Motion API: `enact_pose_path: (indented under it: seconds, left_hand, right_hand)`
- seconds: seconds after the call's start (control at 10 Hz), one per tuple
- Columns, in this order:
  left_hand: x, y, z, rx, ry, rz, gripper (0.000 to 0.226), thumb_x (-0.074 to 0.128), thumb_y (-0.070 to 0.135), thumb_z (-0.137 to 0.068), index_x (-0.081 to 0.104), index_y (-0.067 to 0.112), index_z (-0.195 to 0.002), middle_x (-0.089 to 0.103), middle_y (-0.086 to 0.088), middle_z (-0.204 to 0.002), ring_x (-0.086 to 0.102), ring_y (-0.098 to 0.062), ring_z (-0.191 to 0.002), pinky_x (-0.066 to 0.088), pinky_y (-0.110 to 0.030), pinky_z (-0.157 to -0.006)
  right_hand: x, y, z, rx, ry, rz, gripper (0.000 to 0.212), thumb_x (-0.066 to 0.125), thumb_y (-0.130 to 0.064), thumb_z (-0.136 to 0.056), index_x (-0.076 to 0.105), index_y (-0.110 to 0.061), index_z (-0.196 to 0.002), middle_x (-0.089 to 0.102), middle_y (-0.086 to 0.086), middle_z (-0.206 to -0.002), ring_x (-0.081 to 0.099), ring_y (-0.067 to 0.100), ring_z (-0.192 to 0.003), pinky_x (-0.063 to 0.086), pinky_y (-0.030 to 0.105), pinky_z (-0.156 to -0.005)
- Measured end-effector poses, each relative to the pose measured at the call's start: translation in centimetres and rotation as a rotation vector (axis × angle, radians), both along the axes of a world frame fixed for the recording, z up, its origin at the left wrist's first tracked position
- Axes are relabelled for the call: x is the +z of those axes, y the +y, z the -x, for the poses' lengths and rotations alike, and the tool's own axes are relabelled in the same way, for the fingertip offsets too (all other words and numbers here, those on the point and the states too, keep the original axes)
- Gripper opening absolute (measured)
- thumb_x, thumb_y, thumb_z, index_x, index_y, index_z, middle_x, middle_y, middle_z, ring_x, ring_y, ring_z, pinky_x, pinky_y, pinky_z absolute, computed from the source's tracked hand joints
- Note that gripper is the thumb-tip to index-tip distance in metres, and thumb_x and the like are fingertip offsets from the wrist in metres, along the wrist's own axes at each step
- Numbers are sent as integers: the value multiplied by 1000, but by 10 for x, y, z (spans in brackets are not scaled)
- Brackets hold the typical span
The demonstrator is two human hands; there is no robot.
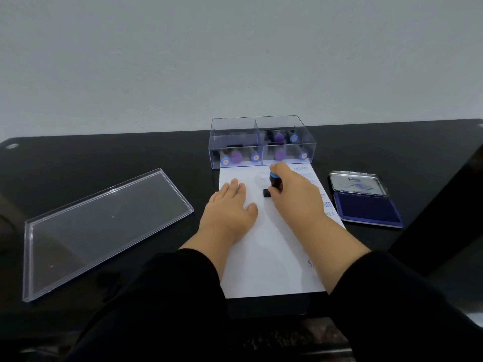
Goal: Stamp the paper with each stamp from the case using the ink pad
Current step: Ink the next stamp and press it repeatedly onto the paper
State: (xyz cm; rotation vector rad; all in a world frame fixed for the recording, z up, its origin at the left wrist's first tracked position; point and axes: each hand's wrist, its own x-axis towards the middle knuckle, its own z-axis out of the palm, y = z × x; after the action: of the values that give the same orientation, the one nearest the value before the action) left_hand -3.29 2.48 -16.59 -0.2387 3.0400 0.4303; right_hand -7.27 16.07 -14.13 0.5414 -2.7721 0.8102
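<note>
A white paper (271, 252) lies on the black table, with blue stamped words down its right side. My right hand (292, 194) grips a black stamp with a blue top (274, 182), whose base sits on the paper near its upper middle. My left hand (230, 207) rests flat on the paper's left part, fingers straight. Behind the paper stands the clear stamp case (261, 142), holding several stamps with blue and purple tops. The open ink pad (366, 207) with its blue pad and raised metal lid lies to the right of the paper.
The case's clear lid (99, 228) lies flat on the table at the left. A grey wall rises behind the table's far edge. My dark sleeves fill the bottom of the view.
</note>
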Motion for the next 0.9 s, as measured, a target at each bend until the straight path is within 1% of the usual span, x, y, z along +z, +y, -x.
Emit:
enact_pose_path:
  seconds: [0.1, 0.3, 0.4, 0.5, 0.6, 0.7, 0.8, 0.9]
  left_hand:
    - [0, 0, 1, 0, -4, 8, 61, 23, 42, -101, 1, 18, -152, -8, 1, -160, -6, -14, -147, -3, -30, -117]
    - [-1, 0, -1, 3, 5, -2, 61, 24, 41, -101, 2, 17, -152, -7, 1, -160, -6, -14, -147, -2, -30, -117]
    - [0, 0, 0, 0, 4, 1, 61, 23, 41, -101, 2, 17, -152, -7, 1, -160, -6, -15, -147, -3, -31, -117]
    - [0, 1, 0, 0, 4, 5, 61, 23, 41, -101, 2, 16, -152, -7, 1, -160, -6, -15, -147, -3, -31, -117]
    - [0, 0, 0, -2, 1, 8, 61, 23, 41, -101, 2, 16, -152, -7, 0, -160, -6, -15, -147, -3, -31, -117]
    - [-1, -1, 0, -1, 0, 13, 61, 23, 41, -101, 1, 16, -152, -7, 1, -160, -6, -15, -147, -2, -31, -117]
    - [-1, -1, 2, -1, -5, 20, 61, 22, 42, -101, 1, 17, -152, -7, 1, -160, -6, -15, -147, -2, -31, -117]
    - [-1, 0, 2, -2, -2, 19, 61, 22, 42, -101, 1, 17, -152, -7, 1, -160, -6, -14, -147, -2, -31, -117]
  right_hand:
    - [0, 0, 1, 4, -5, -4, 23, 51, -15, -93, 48, -17, -116, 55, -4, -88, 56, 26, -89, 42, 36, -77]
    - [3, 0, 6, 13, -42, -35, 25, 50, -14, -92, 46, -19, -116, 59, -1, -93, 54, 25, -84, 40, 34, -71]
    - [6, -1, 9, 10, -35, -60, 26, 48, -12, -90, 45, -20, -115, 55, -1, -88, 49, 25, -77, 36, 30, -65]
    - [7, -3, 10, 6, -16, -94, 26, 47, -11, -90, 44, -19, -115, 52, 0, -84, 48, 25, -74, 34, 30, -62]
    - [5, -3, 8, 3, -3, -93, 21, 48, -11, -90, 44, -18, -110, 52, 0, -83, 47, 25, -73, 33, 29, -60]
    - [3, -2, 6, 7, 5, -72, 20, 49, -14, -92, 45, -17, -111, 56, 2, -86, 49, 25, -75, 37, 30, -61]
    - [3, 0, 5, 16, -11, -53, 25, 50, -15, -93, 45, -18, -117, 61, 4, -95, 53, 25, -81, 42, 32, -64]
    - [4, 2, 6, 24, -38, -25, 28, 52, -15, -92, 46, -19, -118, 63, 5, -98, 56, 27, -85, 45, 34, -67]
